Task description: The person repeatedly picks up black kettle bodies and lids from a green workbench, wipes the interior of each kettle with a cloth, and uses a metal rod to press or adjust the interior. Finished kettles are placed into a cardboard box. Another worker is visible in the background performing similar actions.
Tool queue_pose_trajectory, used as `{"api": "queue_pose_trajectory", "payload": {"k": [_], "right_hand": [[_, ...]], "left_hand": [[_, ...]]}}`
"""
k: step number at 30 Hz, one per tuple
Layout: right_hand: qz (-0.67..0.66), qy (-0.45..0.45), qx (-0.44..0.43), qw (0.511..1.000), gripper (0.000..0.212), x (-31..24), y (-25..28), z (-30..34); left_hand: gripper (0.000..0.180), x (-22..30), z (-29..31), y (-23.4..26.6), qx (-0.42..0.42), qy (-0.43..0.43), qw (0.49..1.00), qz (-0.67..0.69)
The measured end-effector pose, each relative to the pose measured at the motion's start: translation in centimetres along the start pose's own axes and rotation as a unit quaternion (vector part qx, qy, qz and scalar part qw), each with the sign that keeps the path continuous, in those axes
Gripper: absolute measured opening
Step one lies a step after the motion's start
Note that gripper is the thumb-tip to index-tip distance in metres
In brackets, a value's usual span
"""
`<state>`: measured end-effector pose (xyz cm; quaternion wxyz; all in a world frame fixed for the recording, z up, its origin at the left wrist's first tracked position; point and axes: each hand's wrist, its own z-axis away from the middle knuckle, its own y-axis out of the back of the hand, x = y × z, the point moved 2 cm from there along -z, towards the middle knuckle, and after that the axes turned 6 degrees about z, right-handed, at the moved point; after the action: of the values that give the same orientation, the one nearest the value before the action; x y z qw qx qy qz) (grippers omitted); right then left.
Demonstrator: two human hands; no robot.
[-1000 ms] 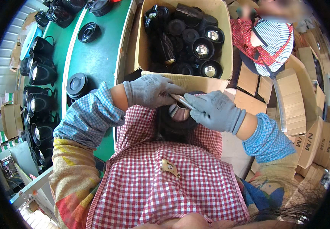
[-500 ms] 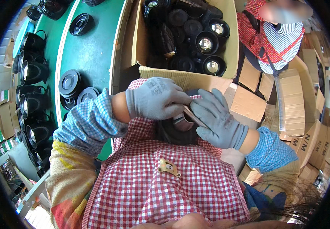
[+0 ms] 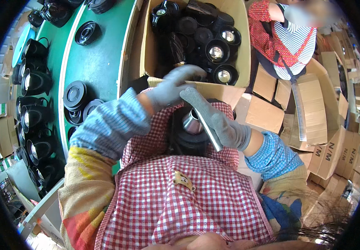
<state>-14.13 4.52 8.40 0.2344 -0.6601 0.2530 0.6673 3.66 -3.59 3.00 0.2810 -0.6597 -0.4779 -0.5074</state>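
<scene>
From my end, head view: right hand (image 3: 226,128), in a grey knit glove, had a thin silver metal bar (image 3: 208,131) gripped along its palm side, slanting down beside a shiny silver cone-shaped metal piece (image 3: 192,124). Bar could have been a flat part seen edge-on; couldn't tell. Cone sat in a round black vessel (image 3: 188,144) at the lap, red-and-white checked apron (image 3: 184,208) on both sides. Left hand (image 3: 170,88), same glove, was released: fingers loosely stretched toward the tan cardboard box (image 3: 243,46), nothing seen in them. It overlapped the right fingertips in view; contact unclear.

Progress, my judgement: partway on this one vessel. Cone exposed, bar in the hand and not put down, so I logged it unfinished. In the box, black cups with mirror-bright insides (image 3: 217,53) lay jumbled. On the green tabletop (image 3: 103,60), black pitchers (image 3: 34,81) lined the left, flat round black lids (image 3: 75,94) stacked nearer. Done or waiting, couldn't say.
</scene>
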Motion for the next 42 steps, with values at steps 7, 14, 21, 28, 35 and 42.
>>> {"api": "queue_pose_trajectory", "payload": {"k": [7, 14, 21, 28, 35, 42], "right_hand": [[-0.193, -0.084, -0.022, 0.977, 0.085, -1.3, 0.2, 0.5], [-0.073, -0.023, -0.123, 0.990, 0.092, 1.3, 3.7, -2.5], [0.129, 0.165, -0.048, 0.977, 0.066, 5.5, 3.9, -8.2], [0.264, 0.133, 0.120, 0.948, 0.046, 5.2, 4.8, -4.1], [0.489, -0.073, 0.144, 0.857, 0.049, 0.1, 2.7, 3.9], [0.195, -0.073, 0.300, 0.931, 0.045, 4.1, 7.3, 2.0]], "left_hand": [[0.035, 14.2, 4.4, -5.4, -0.194, -0.241, 0.939, -0.149], [0.026, 9.6, 5.1, -8.3, -0.184, -0.177, 0.948, -0.191], [0.018, 8.8, 4.0, -8.2, -0.199, -0.155, 0.958, -0.139], [0.025, 7.8, 3.8, -4.3, -0.153, -0.208, 0.955, 0.150], [0.030, 4.5, 4.4, -0.7, -0.222, -0.134, 0.864, 0.432], [0.033, 7.5, 7.0, 7.3, -0.018, -0.026, 0.998, 0.053]]}}
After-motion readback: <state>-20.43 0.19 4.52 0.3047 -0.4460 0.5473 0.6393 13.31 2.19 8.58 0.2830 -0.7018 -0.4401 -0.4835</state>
